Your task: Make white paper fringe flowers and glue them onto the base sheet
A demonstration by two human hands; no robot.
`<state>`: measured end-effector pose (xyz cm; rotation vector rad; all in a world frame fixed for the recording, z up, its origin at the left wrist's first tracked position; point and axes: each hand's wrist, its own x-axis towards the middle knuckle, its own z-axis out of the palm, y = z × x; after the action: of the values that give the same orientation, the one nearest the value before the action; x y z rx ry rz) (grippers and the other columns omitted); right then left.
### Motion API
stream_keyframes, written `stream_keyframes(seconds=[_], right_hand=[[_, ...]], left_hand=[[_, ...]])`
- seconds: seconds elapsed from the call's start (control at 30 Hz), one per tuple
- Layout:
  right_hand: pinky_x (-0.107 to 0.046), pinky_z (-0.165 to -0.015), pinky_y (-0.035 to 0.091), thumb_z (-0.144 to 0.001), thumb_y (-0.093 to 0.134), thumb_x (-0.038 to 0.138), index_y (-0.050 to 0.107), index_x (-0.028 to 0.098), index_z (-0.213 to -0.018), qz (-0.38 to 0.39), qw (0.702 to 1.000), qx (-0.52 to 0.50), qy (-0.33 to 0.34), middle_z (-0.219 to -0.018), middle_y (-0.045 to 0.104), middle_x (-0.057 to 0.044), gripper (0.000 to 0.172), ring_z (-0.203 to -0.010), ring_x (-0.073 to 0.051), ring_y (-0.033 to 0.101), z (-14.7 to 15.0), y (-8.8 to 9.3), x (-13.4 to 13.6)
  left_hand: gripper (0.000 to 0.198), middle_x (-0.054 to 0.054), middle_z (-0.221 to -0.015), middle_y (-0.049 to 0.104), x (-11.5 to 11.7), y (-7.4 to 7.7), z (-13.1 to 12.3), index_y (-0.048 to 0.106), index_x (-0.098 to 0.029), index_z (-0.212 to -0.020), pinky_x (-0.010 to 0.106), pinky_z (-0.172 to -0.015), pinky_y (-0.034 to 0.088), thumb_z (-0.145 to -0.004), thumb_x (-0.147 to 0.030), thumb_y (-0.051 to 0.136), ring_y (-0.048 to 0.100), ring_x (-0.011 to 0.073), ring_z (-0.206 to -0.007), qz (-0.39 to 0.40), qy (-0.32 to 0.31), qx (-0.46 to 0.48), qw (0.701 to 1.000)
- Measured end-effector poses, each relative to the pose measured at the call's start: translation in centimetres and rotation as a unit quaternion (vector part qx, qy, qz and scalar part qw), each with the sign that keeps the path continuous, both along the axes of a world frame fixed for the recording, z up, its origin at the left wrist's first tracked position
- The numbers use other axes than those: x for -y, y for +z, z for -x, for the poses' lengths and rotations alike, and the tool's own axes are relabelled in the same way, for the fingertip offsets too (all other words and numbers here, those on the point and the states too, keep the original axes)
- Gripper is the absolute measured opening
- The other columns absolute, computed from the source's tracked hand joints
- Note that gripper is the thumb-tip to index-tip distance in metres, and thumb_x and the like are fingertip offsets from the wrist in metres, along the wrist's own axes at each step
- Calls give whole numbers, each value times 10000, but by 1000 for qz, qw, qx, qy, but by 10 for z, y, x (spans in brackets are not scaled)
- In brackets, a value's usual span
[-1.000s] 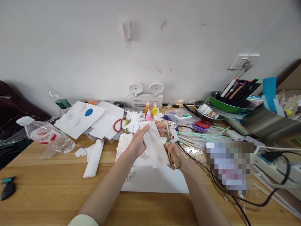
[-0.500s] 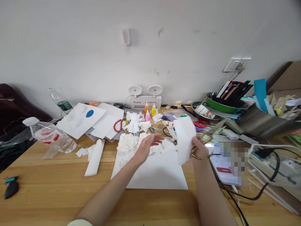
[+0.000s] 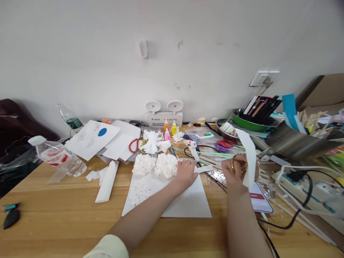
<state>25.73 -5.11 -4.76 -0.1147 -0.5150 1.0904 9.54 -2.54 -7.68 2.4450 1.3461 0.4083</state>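
Note:
My left hand (image 3: 186, 174) reaches over the white sheet (image 3: 185, 200), its fingers and thumb closed on one end of a short white paper strip (image 3: 204, 169). Just left of it sit two fluffy white clumps (image 3: 166, 165), with small white scraps (image 3: 141, 192) spread in front of them. My right hand (image 3: 238, 170) is raised at the right, gripping gold-handled scissors (image 3: 233, 165) together with a long white paper strip (image 3: 249, 154). The strip stands upright and hides part of the scissors, whose blades point away to the right.
Behind the sheet are a white glue gun (image 3: 191, 145), small paint bottles (image 3: 166, 134) and red-handled scissors (image 3: 133, 145). A water bottle (image 3: 60, 157) and folded paper (image 3: 108, 181) lie left. At right are a phone (image 3: 262, 202), cables and a power strip (image 3: 317, 190).
My left hand has moved right and down to the short paper strip, closing on it. My right hand has moved right, turning the scissors and the long strip. The view has shifted slightly.

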Motion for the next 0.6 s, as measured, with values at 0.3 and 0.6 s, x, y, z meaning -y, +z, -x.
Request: stream_keyframes(seconds=[0.3,0.6], right_hand=[[-248,-319,231,-778,487,331,487,226,-584,36,998,58,-11,-493,509,109,221,-217,-6,78,-3,-2,-1],[-269,-331,128,-787,440,362,450,254,-551,98,988,103,-56,-363,347,104,260,-223,-52,48,0,1,1]], left_hand=[[381,45,-845,609,-1,12,9,534,-161,-1094,286,-735,412,-720,-114,475,535,156,-791,58,-57,116,990],[381,77,-998,548,-66,57,121,486,-167,-1069,247,-642,438,-695,-219,537,561,134,-760,85,163,350,919]])
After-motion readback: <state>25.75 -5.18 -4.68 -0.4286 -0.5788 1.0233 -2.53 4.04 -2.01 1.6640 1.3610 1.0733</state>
